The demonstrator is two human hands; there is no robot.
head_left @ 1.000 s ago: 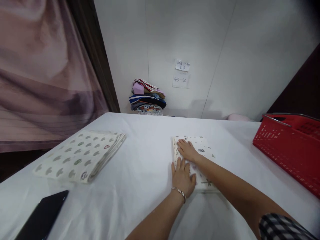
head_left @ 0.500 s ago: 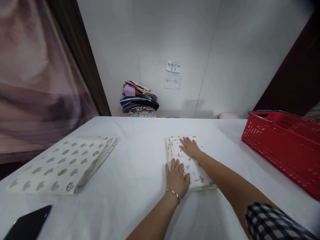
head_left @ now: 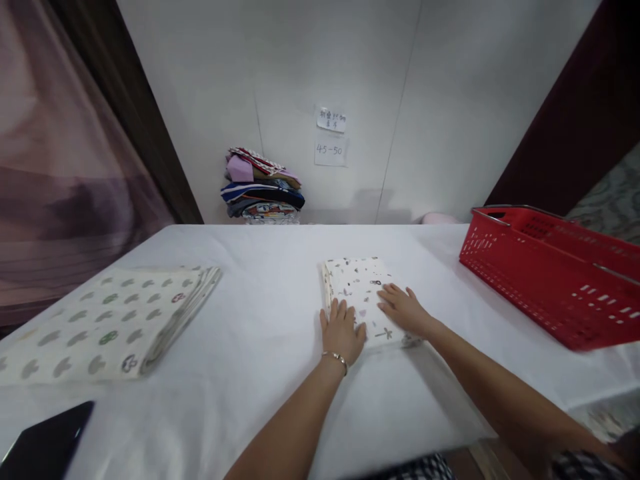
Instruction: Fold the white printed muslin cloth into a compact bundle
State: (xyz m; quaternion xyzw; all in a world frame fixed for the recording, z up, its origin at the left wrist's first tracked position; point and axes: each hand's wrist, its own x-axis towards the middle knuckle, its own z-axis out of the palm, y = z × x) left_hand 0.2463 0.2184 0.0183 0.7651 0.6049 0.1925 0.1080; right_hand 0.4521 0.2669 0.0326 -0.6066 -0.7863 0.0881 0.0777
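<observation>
A folded white cloth (head_left: 357, 277) with a small plant print lies on the white-covered table in front of me. On its near left edge rests my left hand (head_left: 343, 333), fingers stretched out and a bracelet round the wrist. My right hand (head_left: 404, 310) lies flat on the cloth's right side, fingers apart. Neither hand grips it. Further left sits a larger folded cloth (head_left: 100, 320) with grey, green and red mouse-head shapes, untouched.
A red plastic basket (head_left: 540, 280) with metal handles stands at the right. Folded fabrics are stacked (head_left: 263, 190) by the wall beyond the table. A black flat device (head_left: 47, 443) lies at the near left. A draped curtain (head_left: 60, 167) hangs at the left.
My right hand has slid from the far part of the cloth toward me and to its right side. My left hand stays at the left edge. The view has shifted slightly.
</observation>
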